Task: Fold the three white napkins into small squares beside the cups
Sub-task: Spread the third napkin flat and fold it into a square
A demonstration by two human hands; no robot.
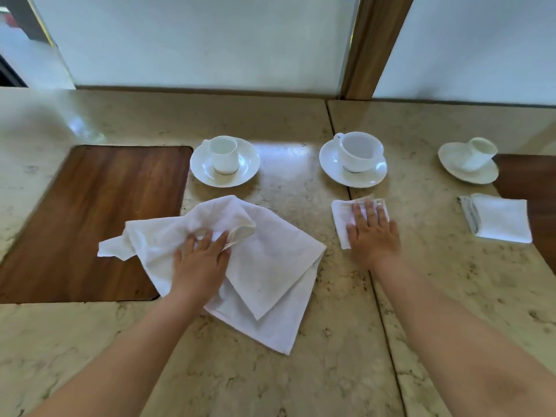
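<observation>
Napkins mark the progress, judged from how they lie: nearest, the unfolded napkin [264, 266] sprawls rumpled over the marble table [331, 371], one corner lapping the wooden inset [90, 221]; the left hand [201, 260] lies on its bunched middle, fingers curled into a ridge of cloth and gripping it, probably to drag it straight for folding; the forearm reaches in low from the near edge. Beyond and to the right, the right hand [373, 233] lies flat, fingers straight and spread, pressing the middle napkin [341, 218], already a small square, seemingly to set its creases; it grips nothing. Farther right, the finished napkin [499, 219] sits folded by itself. Behind them stand the left cup [224, 155], the centre cup [358, 152] and the right cup [478, 155], each on a saucer, one square before each of the latter two.
</observation>
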